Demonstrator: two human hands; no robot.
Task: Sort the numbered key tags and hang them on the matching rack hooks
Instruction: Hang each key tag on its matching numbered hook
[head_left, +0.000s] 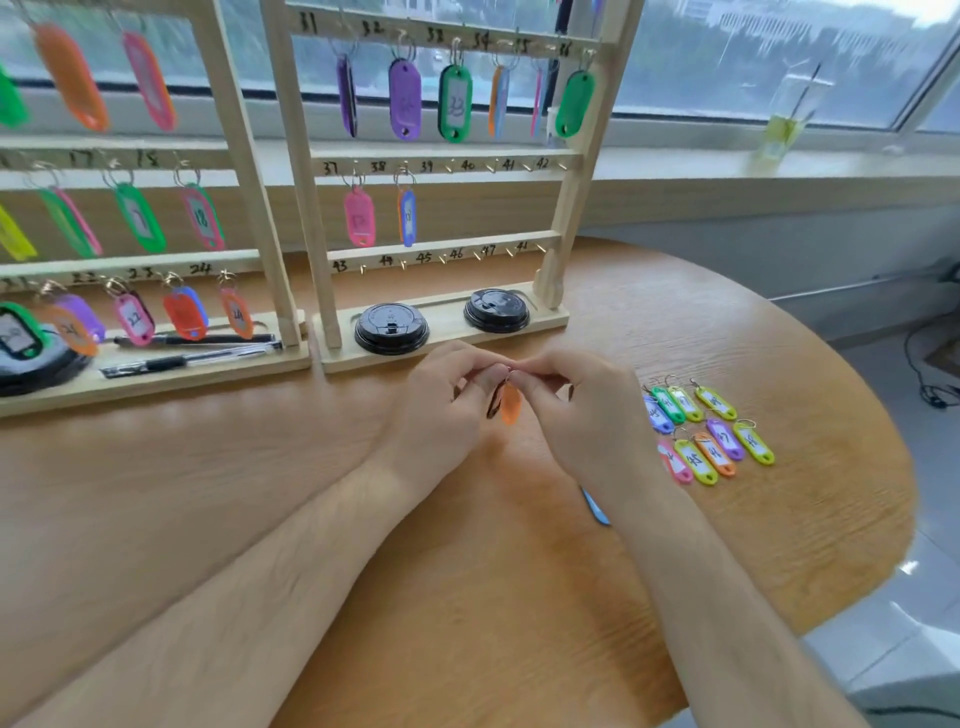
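Bright window daylight, soft wide-angle blur

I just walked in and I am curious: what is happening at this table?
A person is sorting numbered key tags. The left hand and the right hand together pinch an orange key tag by its ring, in front of the right rack. There, hooks 31 to 38 carry tags; those from 39 on are bare. A group of loose tags lies on the wooden table beside the right hand.

An orange key tag is dangling beside a black tag. On the base of the pale wooden rack, two lids are gleaming black; right of the rack, loose tags are lying blue, green, yellow-green, pink, orange, purple
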